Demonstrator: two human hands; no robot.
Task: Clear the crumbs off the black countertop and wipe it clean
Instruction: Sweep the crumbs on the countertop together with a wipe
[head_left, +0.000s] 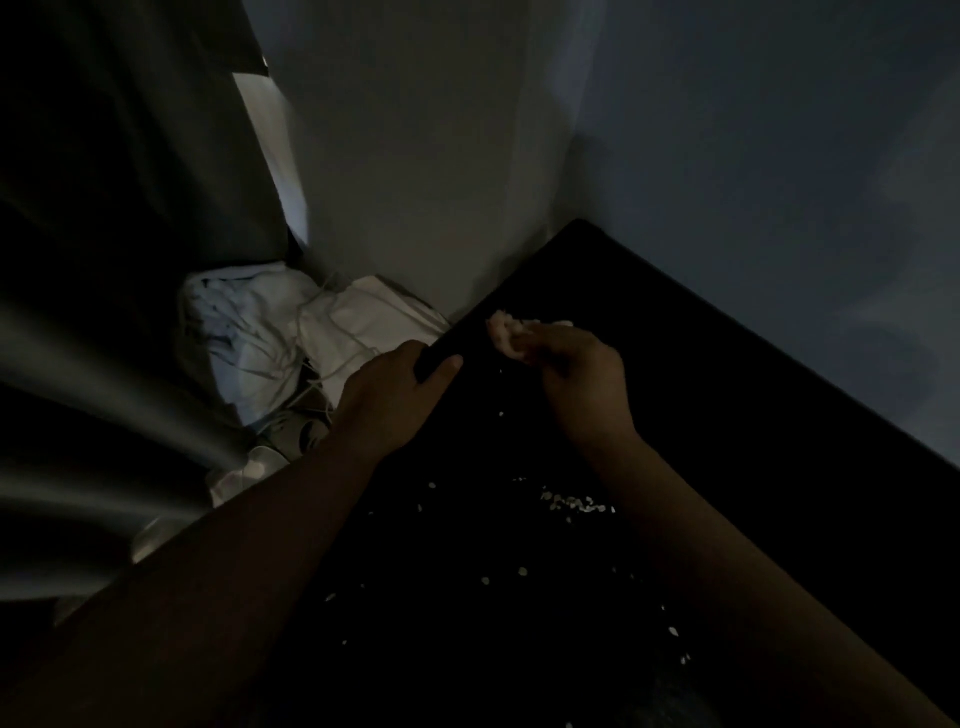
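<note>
The black countertop (701, 395) runs from the wall corner toward me in dim light. Pale crumbs (574, 503) lie scattered over its near half, with a small cluster under my right forearm. My right hand (582, 379) is closed around a small crumpled pale cloth or tissue (506, 335), held just above the counter near its left edge. My left hand (400, 395) grips the counter's left edge, thumb on top and fingers wrapped under it.
White bags or bundled cloth with thin cords (291, 332) sit on the floor left of the counter. A dark curtain (114, 260) hangs at far left. Plain walls (753, 156) meet at a corner behind the counter.
</note>
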